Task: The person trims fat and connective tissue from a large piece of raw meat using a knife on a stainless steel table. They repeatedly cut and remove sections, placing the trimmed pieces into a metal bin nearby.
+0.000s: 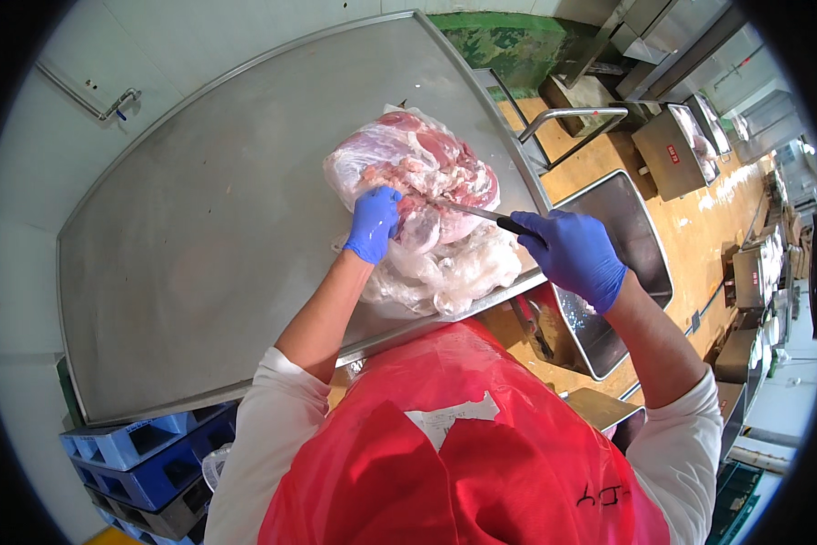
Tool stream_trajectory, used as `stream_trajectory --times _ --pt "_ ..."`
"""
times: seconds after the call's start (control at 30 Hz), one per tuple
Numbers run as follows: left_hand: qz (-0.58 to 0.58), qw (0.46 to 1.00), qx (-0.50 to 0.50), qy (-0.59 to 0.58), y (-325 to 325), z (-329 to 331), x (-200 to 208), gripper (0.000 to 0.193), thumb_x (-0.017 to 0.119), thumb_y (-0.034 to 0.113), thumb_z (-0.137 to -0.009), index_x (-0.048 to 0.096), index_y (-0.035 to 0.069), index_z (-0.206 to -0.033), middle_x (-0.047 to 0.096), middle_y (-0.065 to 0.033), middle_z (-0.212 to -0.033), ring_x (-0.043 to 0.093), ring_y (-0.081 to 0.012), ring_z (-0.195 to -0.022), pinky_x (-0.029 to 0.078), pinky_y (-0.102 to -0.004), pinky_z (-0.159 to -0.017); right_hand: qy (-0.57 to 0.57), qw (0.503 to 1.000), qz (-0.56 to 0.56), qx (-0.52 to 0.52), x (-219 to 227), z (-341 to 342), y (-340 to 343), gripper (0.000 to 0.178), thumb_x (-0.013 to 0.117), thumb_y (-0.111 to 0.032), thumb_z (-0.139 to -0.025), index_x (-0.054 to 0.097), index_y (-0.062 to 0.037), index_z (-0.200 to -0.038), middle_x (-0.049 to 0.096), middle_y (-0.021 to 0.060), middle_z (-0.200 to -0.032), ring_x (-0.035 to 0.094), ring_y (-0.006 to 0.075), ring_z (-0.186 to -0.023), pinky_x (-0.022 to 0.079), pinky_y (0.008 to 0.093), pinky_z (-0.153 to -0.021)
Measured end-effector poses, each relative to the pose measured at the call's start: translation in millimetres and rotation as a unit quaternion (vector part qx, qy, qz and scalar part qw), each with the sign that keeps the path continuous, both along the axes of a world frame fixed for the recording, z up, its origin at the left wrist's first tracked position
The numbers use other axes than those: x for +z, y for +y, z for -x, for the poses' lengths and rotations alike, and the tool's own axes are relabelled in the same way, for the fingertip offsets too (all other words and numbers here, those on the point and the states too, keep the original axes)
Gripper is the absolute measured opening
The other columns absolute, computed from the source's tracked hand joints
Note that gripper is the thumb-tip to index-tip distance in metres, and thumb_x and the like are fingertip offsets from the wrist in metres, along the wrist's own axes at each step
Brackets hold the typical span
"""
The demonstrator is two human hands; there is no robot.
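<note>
The large piece of raw meat (426, 150) lies on the metal table (199, 236), at 1 o'clock from the left hand (375, 224) and 10 o'clock from the right hand (583, 256). The left fingers curl closed on the meat's near-left part, their tips hidden. The right fingers wrap firmly around the black handle of a knife (508, 224), whose slim metal blade points between 9 and 10 o'clock and meets the flesh.

The meat is rounded and lumpy: smooth, pale membrane covers its 10 o'clock side, while ragged pink tissue and fat show mid-piece, with moist red muscle toward 3 o'clock. Crumpled, translucent plastic film (463, 275) bunches at its 5 o'clock side. Both gloves are thin, wrinkled and blue. The tabletop is dull grey, with a raised rim. Beyond its edge, toward 4 o'clock from the meat, stands a shiny, deep metal tub (649, 250) with rounded corners.
</note>
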State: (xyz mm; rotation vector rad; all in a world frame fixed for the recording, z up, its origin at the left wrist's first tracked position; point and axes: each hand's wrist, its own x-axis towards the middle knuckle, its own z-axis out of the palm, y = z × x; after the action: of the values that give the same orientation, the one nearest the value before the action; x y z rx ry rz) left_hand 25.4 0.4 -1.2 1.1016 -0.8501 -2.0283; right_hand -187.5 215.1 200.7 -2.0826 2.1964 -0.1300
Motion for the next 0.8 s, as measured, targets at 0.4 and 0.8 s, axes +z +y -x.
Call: stream_trajectory --times 0.4,0.8 --pt "0.319 0.919 -0.164 -0.166 -8.2 -9.9 -11.0 0.029 0.054 0.016 -0.103 0.065 -0.003 -0.084 0.068 -0.0106 -0.077 0.062 -0.0188 -0.069 0.052 -0.0376 -0.069 -0.025 0.992 -0.112 0.062 -9.7 26.3 -91.9 0.026 0.068 -0.035 -0.098 0.079 -0.0221 -0.118 0.075 0.0177 -0.087 0.073 0.0401 -0.078 0.059 0.0485 -0.070" --pt "0.318 0.919 -0.014 -0.234 12.0 -5.1 -66.5 0.023 0.059 0.018 -0.101 0.065 -0.004 -0.095 0.067 -0.0186 -0.077 0.061 -0.0268 -0.068 0.051 -0.0445 -0.070 -0.081 0.993 0.078 -0.038 -183.0 24.0 7.7 0.055 0.073 -0.023 -0.096 0.060 -0.0269 -0.148 0.070 0.0181 -0.092 0.070 0.0385 -0.070 0.057 0.0473 -0.063"
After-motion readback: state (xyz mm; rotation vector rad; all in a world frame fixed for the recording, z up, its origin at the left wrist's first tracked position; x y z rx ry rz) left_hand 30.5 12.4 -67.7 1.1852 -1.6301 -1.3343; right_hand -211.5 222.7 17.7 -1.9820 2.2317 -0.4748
